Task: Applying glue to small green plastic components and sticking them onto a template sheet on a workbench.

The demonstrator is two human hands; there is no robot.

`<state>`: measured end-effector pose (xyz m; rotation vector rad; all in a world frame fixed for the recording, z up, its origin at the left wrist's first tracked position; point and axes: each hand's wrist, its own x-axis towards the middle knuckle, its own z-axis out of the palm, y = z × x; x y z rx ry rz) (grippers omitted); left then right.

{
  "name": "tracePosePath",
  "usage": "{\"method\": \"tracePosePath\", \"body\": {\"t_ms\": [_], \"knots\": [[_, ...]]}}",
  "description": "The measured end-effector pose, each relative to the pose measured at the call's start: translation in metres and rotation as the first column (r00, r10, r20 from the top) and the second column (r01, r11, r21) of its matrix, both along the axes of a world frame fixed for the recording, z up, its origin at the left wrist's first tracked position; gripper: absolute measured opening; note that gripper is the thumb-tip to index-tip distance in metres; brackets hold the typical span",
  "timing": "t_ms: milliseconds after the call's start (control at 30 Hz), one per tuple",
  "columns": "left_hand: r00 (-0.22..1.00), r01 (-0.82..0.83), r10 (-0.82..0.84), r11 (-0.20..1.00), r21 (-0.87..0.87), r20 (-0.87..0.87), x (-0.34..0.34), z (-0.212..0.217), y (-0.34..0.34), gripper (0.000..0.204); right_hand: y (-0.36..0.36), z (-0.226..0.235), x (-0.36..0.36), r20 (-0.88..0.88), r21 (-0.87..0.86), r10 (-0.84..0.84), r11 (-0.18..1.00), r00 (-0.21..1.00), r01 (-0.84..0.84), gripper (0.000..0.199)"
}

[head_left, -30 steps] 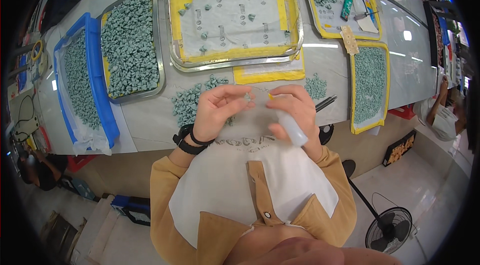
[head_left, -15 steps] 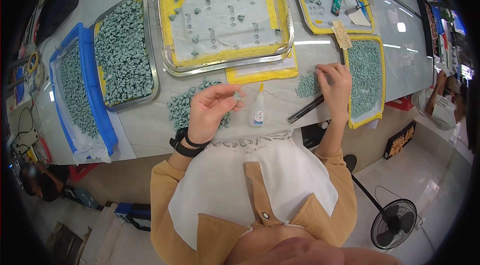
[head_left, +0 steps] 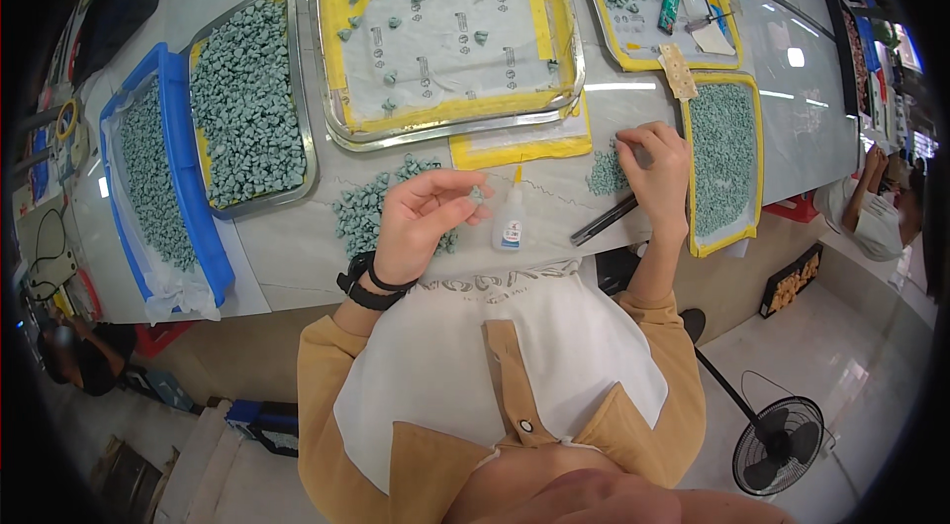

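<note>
My left hand [head_left: 424, 217], with a black band at its wrist, pinches a small grey-green piece [head_left: 478, 195] between thumb and fingertips. Under and beside that hand lies a loose heap of similar pieces [head_left: 361, 212]. Just right of the held piece stands a small white glue bottle [head_left: 510, 222] with a yellow nozzle pointing up. My right hand [head_left: 657, 173] has its thumb and fingers drawn together over a little pile of smaller green pieces [head_left: 605, 174]; whether it holds one is too small to tell. A dark slim stick-like tool [head_left: 604, 220] lies beside my right wrist.
A big yellow-taped tray [head_left: 455, 118] holds scattered pieces ahead. Left are a full metal tray [head_left: 309, 153] and a blue bin [head_left: 188, 178]. On the right are a tray of tiny pieces [head_left: 722, 158] and one with tools [head_left: 683, 59]. A fan [head_left: 780, 445] stands lower right.
My right hand has shifted slightly left and up over the little pile. My left hand, still pinching its piece, has moved a touch to the right.
</note>
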<state>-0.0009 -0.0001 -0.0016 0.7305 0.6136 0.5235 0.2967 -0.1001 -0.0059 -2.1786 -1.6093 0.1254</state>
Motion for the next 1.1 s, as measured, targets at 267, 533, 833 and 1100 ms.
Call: {"method": "tracePosePath", "body": {"t_ms": [267, 533, 833, 1100], "knots": [[1.0, 0.014, -0.014, 1.0, 0.0, -0.011, -0.001, 0.001, 0.001, 0.026, 0.004, -0.001, 0.001, 0.028, -0.01, 0.038, 0.999, 0.999, -0.038, 0.008], [0.977, 0.208, -0.205, 0.978, 0.032, -0.064, 0.011, 0.014, 0.005, 0.033, 0.005, 0.026, -0.027, -0.138, 0.238, 0.231, 0.952, 0.963, -0.194, 0.018], [0.934, 0.342, -0.335, 0.939, 0.036, -0.125, 0.008, 0.018, 0.0, 0.033, 0.029, 0.035, -0.095, -0.184, 0.321, 0.504, 0.842, 0.844, -0.433, 0.024], [0.855, 0.51, -0.453, 0.825, 0.244, -0.253, 0.003, 0.015, 0.002, 0.028, 0.029, 0.027, -0.088, -0.535, 0.359, 0.575, 0.818, 0.619, -0.45, 0.019]]}}
